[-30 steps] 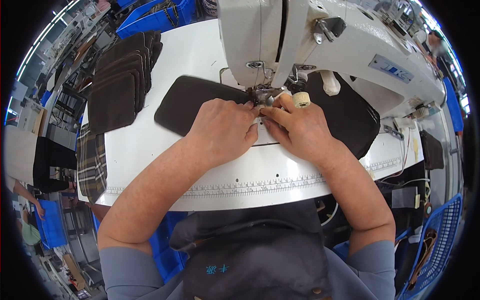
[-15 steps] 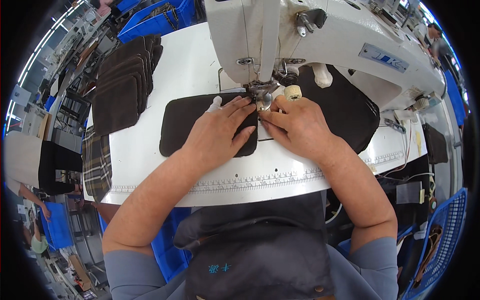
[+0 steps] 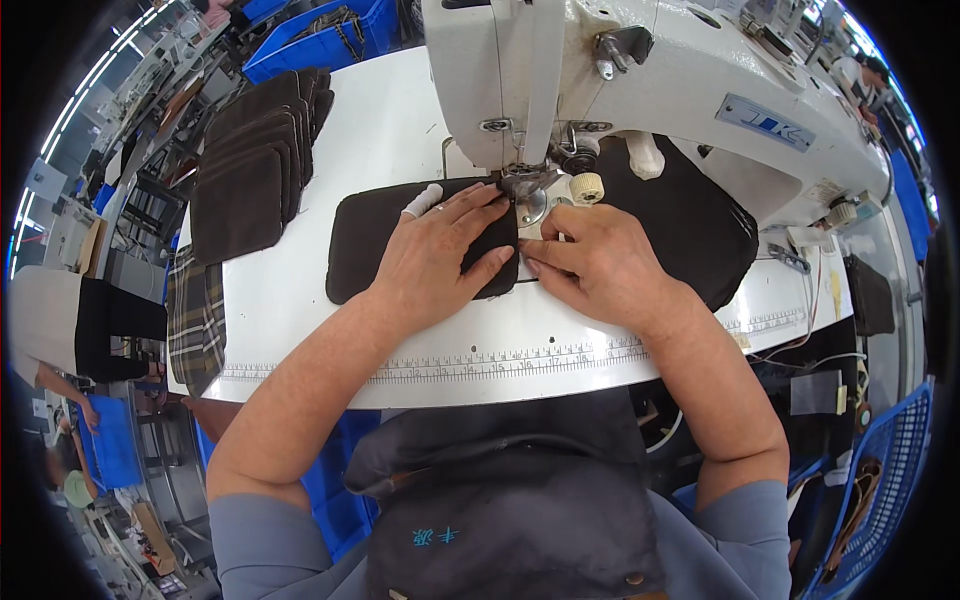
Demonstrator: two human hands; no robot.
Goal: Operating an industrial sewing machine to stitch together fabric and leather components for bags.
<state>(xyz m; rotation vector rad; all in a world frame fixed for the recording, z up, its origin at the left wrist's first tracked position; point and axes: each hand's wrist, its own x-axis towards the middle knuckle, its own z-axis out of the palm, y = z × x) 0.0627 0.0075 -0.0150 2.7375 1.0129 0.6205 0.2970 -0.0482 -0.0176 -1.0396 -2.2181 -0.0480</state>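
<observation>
A dark brown fabric panel (image 3: pixel 365 240) with rounded corners lies flat under the presser foot (image 3: pixel 527 182) of a white sewing machine (image 3: pixel 590 70). My left hand (image 3: pixel 440 245) rests spread on the panel, fingertips close to the foot and thumb at the right edge. A white cover sits on one of its fingers. On the other side of that edge, my right hand (image 3: pixel 600 255) has its fingers bent and drawn together, the tips at the panel's edge just in front of the foot. What lies between those fingertips is mostly hidden.
Stacked dark brown panels (image 3: pixel 240 200) lie at the left, above plaid fabric (image 3: pixel 195 320) hanging over the table edge. A larger dark piece (image 3: pixel 690 225) lies beneath the machine arm. Blue bins (image 3: pixel 370 35) stand beyond the table. A person (image 3: pixel 50 320) stands far left.
The panel has slid a little away from me under the presser foot, my left hand moving with it. My right fingertips have shifted slightly toward me along the edge.
</observation>
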